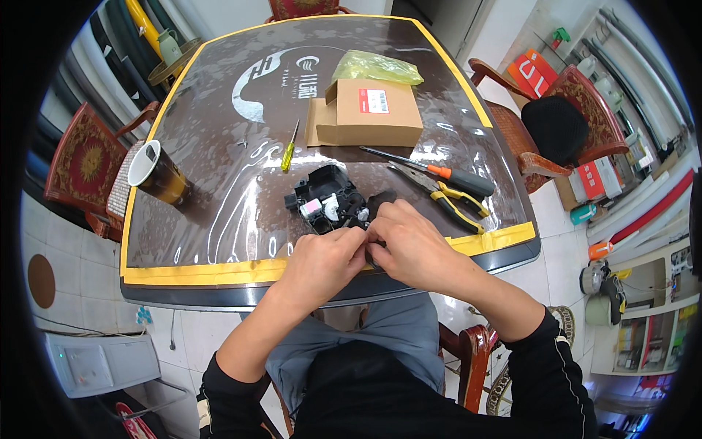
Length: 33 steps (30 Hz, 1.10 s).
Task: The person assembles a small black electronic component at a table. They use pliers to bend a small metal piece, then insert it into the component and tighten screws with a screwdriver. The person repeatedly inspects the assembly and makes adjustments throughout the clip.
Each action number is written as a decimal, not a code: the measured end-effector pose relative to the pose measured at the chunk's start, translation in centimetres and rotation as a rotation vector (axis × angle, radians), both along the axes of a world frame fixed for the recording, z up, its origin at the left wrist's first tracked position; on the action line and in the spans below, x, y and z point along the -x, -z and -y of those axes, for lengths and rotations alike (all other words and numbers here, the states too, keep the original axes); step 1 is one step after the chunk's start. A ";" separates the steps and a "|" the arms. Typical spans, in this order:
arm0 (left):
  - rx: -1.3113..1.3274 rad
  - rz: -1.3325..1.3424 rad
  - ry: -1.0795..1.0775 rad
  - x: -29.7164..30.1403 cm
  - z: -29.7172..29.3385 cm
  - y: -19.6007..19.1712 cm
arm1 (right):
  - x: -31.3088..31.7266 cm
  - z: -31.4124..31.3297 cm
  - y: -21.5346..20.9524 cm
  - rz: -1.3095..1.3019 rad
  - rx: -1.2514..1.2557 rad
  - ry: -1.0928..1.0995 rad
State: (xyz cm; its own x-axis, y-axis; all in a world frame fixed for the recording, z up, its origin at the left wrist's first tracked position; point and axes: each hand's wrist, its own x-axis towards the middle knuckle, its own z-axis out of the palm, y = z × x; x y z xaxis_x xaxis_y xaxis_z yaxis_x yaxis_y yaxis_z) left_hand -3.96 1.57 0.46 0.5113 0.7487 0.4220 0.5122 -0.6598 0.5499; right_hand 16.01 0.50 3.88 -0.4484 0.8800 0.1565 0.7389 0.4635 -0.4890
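Observation:
Just inside the near edge of the table, my left hand (322,262) and my right hand (411,240) meet with closed fingers, tip to tip. Between them is a small dark piece, mostly covered by the fingers, so its kind is hidden. Against the fingertips, on the far side, lies a black plastic housing (322,181) with white and pale pink parts showing in it. To the right of it are yellow-and-black pliers (457,205), jaws pointing away to the left. A long screwdriver (468,181) with a black-and-orange handle lies behind the pliers.
An opened cardboard box (387,121) stands beyond the tools, with a yellowish plastic bag (376,67) behind it. Left of the box lies a small yellow screwdriver (286,158). A paper cup (162,175) stands near the table's left edge. Yellow tape (205,272) borders the table.

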 end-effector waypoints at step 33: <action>-0.059 0.191 -0.047 0.5 -0.5 0.6 | 1.0 0.0 1.7 -0.239 -0.098 0.035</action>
